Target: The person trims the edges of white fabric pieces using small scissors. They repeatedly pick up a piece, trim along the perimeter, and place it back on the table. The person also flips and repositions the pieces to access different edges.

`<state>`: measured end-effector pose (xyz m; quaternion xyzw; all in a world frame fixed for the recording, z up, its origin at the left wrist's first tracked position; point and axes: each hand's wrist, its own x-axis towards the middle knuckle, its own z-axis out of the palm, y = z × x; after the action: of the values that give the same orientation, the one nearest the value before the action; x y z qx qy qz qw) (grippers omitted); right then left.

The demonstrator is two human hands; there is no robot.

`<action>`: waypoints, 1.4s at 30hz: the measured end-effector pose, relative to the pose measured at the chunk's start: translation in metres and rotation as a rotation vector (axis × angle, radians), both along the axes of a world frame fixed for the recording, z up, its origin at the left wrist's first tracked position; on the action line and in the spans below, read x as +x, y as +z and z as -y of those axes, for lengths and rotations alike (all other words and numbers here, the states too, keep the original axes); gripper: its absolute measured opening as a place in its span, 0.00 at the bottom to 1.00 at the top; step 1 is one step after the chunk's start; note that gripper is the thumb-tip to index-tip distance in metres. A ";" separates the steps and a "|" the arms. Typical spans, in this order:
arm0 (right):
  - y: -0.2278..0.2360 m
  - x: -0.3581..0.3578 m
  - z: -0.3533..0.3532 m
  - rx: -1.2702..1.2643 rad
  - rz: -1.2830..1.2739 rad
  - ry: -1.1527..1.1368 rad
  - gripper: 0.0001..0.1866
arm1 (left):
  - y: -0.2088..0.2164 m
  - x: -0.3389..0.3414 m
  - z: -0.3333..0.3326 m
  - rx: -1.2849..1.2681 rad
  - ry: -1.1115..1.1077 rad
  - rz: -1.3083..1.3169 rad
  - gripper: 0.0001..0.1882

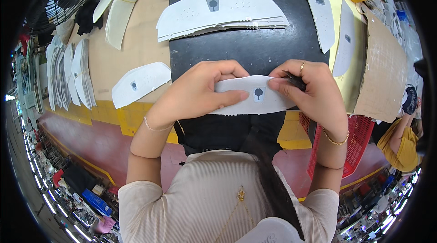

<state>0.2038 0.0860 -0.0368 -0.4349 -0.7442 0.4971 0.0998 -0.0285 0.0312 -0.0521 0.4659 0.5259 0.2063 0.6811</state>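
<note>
there is room to pass over the black mat (232, 52); the white stack (218, 15) blocks ahead, the held piece (258, 94) nearer.

Lighting: bright, even; tube lights (48, 203) glowing, lower left; soft glare on black mat (273, 49). Fisheye bending toward edges; corners black; centre sharp.

The matt white panel (255, 106) is possibly leather.

No words legible; dark tree emblem (258, 93) on held white flat curved-edged panel (276, 101), similar tree emblem (212, 5) on topmost white panel of stack (248, 8); grey cursive lettering (266, 239) at lower edge unreadable
</note>
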 end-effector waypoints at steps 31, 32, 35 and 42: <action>0.025 0.001 0.008 -0.002 -0.167 -0.078 0.07 | 0.030 -0.003 -0.006 -0.083 -0.094 0.087 0.10; 0.026 0.002 0.008 -0.010 -0.174 -0.084 0.07 | 0.032 -0.003 -0.008 -0.072 -0.113 0.067 0.10; 0.028 0.001 0.008 0.006 -0.186 -0.074 0.07 | 0.035 -0.005 -0.009 -0.048 -0.148 0.041 0.10; 0.028 0.001 0.008 -0.002 -0.191 -0.076 0.07 | 0.037 -0.007 -0.012 -0.039 -0.182 0.059 0.10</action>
<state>0.2047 0.0777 -0.0083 -0.4135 -0.7138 0.5327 0.1888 -0.0355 0.0429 -0.0147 0.4918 0.4650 0.1469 0.7213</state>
